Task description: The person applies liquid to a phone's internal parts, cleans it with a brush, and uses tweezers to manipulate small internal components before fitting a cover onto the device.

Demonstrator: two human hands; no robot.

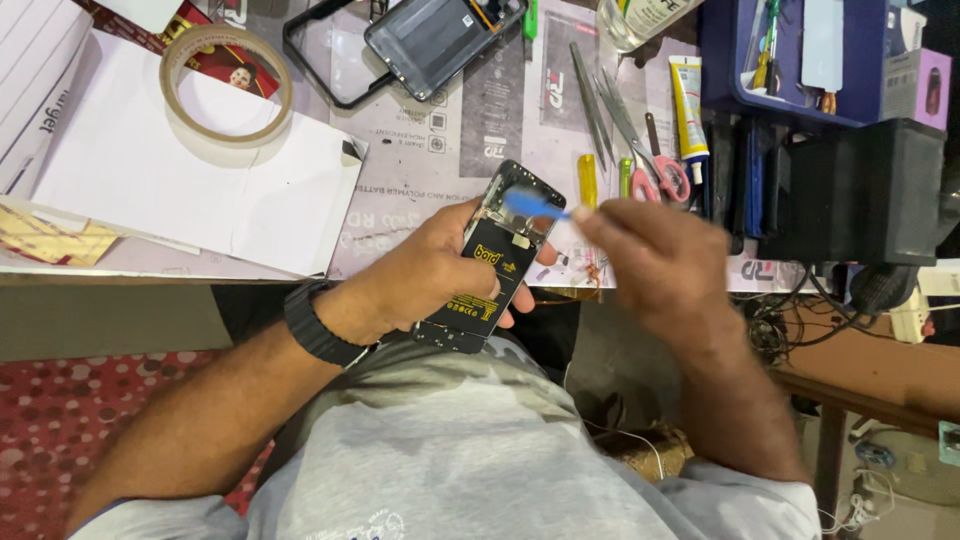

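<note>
My left hand point(425, 268) grips an opened phone point(492, 262) with its back cover off, so the black battery with yellow markings shows. The phone is tilted, its upper end over the work mat. My right hand point(655, 262) holds a small blue plastic pry tool point(533, 206) whose tip rests near the phone's upper end. The right hand is blurred. A black watch sits on my left wrist.
A roll of tape point(226, 84) lies on white paper at the back left. A second opened phone point(440, 38) and a black frame point(318, 55) lie at the back. Tweezers point(592, 100), red-handled scissors point(650, 160), a glue tube point(688, 106) and a blue tray point(795, 62) stand right.
</note>
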